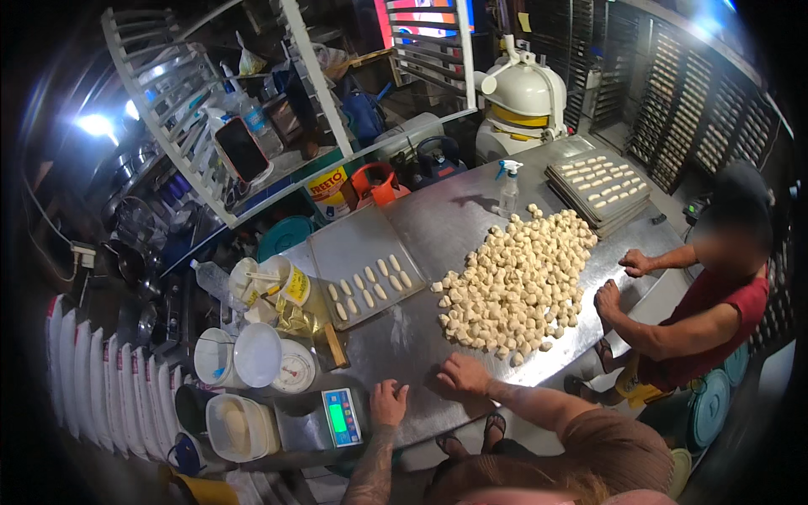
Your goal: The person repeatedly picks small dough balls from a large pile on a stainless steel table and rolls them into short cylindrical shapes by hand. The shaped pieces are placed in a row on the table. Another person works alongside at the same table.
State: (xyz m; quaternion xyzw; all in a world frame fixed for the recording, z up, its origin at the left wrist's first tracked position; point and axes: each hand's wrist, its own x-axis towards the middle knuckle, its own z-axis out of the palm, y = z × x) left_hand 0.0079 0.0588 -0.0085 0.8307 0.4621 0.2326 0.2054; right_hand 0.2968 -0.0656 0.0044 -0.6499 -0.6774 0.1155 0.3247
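My left hand (388, 403) lies palm down on the steel worktable (435, 413), just right of a digital scale (341, 416) with a lit display. My right hand (465, 374) is also on the table, fingers bent, at the near edge of a large heap of dough pieces (514, 284). Whether anything is under either palm is hidden. Beyond my hands, a metal baking tray (360, 246) carries two rows of rolled dough sticks (369, 273). A wooden-handled bench scraper (336, 346) appears to lie left of the tray's near corner.
Across the right side, a co-worker in a red shirt (688, 334) has both fists at the table. A clear spray bottle (507, 189) stands behind the heap, beside stacked trays (600, 189). Plastic tubs (237, 426) and a dial scale (295, 366) crowd the left end.
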